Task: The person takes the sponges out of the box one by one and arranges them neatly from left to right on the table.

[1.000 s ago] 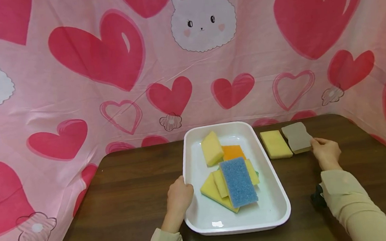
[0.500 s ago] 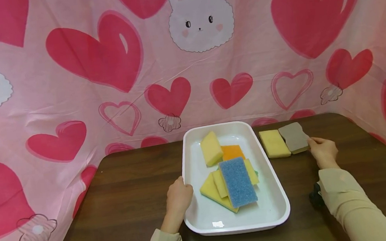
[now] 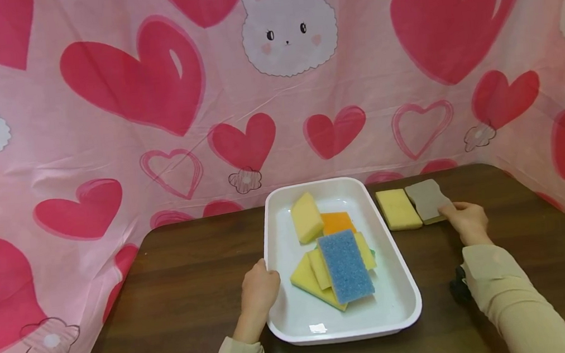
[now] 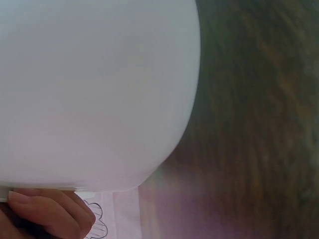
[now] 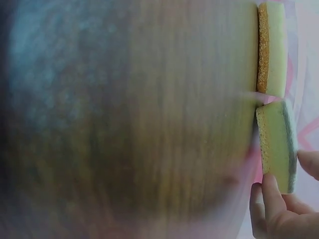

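Left hand (image 3: pixel 260 288): 1. Fingers curled on the left rim of the white tray (image 3: pixel 392 304), gripping it.

Right hand (image 3: pixel 467 221): 1. Pinches the grey-topped sponge (image 3: pixel 424 197) at its near right corner, my thumb on the grey face, a fingertip on the underside.

Grey-topped sponge: 1. Towards the table's far right corner, slightly tilted in the right wrist view.

Flat yellow sponge (image 3: pixel 398 209): 1. On the table (image 3: pixel 209 261), near the far edge, between tray and grey-topped sponge. Whether the 2 sponges touch, I cannot tell.

White tray: 1, its far end by the table's far edge. Contents: yellow block (image 3: pixel 307 219), towards the tray's far left corner; orange sponge (image 3: pixel 337 222), right of it; blue sponge (image 3: pixel 346 266), uppermost, lying across yellow and green-backed pieces.

Risks, in my judgement: 3. My pinch takes only 1 corner, so the grey-topped sponge could swivel or slip. Swung left, it could shove its yellow neighbour. A tug by my left hand could slide the blue sponge off its uneven support.
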